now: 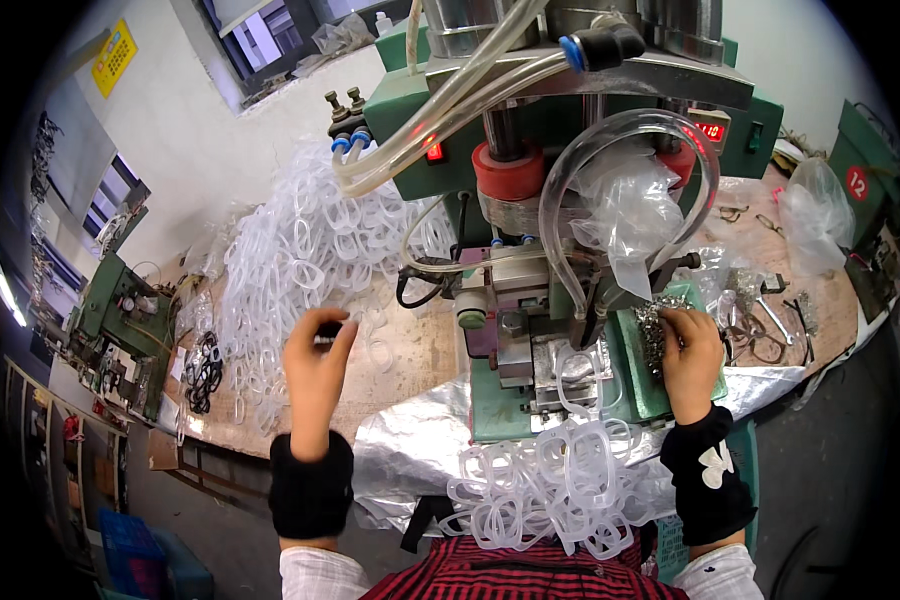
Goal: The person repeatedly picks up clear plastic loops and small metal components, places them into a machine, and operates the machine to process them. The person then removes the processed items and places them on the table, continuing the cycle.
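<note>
Clear plastic eyeglass frames (310,260) are the work here: a big loose heap of them lies left of the green press machine (530,330), and a second, smaller bunch of clear frames (550,485) sits just in front of the machine, close to our lap. Our left hand (315,355) is at the near edge of the heap left of the machine, fingers curled and pinched on what looks like a single frame; the piece itself is mostly hidden by the fingers, so we judge rather than see that only one is held. Our right hand (692,350) rests at the right of the machine, fingertips closed down into a small pile of metal parts (655,325) on the green tray (630,385); whether a part is already pinched we cannot tell.

To do this well, we should lift one frame free of the tangle, shaking it lightly so that neighbours drop off. With the right hand, we should pick one metal piece only and turn it between the fingertips before it nears the machine. A frame (570,375) seems to lie on the fixture at the machine's front, so we should keep both hands outside the head above it. The clear hoses (440,110) over the machine hang near; we should reach under them, not through.
</note>
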Demonstrator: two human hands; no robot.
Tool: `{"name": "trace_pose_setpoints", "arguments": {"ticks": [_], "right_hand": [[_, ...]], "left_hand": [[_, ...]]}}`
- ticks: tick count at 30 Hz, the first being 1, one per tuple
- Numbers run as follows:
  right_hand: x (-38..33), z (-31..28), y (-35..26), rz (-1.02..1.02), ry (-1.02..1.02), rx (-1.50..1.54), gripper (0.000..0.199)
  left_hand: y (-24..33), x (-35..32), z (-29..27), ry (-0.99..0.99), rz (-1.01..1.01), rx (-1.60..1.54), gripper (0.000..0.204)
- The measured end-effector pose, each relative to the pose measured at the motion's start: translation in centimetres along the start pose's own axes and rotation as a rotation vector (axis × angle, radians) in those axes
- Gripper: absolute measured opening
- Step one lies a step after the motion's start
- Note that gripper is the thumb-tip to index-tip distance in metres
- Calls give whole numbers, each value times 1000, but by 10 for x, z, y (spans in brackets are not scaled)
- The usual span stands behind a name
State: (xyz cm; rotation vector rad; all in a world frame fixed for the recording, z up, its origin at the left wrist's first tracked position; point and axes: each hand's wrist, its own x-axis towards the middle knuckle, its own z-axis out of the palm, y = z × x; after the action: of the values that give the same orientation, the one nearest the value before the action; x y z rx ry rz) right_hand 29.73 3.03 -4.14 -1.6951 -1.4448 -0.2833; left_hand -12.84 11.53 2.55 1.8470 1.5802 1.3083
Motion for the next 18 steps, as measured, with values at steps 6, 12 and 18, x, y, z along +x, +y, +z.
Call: {"name": "trace_pose_setpoints", "arguments": {"ticks": [6,12,18], "right_hand": [[-12,0,5,65,-8,68,11],[-64,-52,12,351,65,87,13],[-37,-59,-26,170,-19,203,10]], "left_hand": [[-139,44,57,-221,-155,1013,31],[-159,20,94,-215,168,912,20],[-76,0,88,42,38,461,17]]}}
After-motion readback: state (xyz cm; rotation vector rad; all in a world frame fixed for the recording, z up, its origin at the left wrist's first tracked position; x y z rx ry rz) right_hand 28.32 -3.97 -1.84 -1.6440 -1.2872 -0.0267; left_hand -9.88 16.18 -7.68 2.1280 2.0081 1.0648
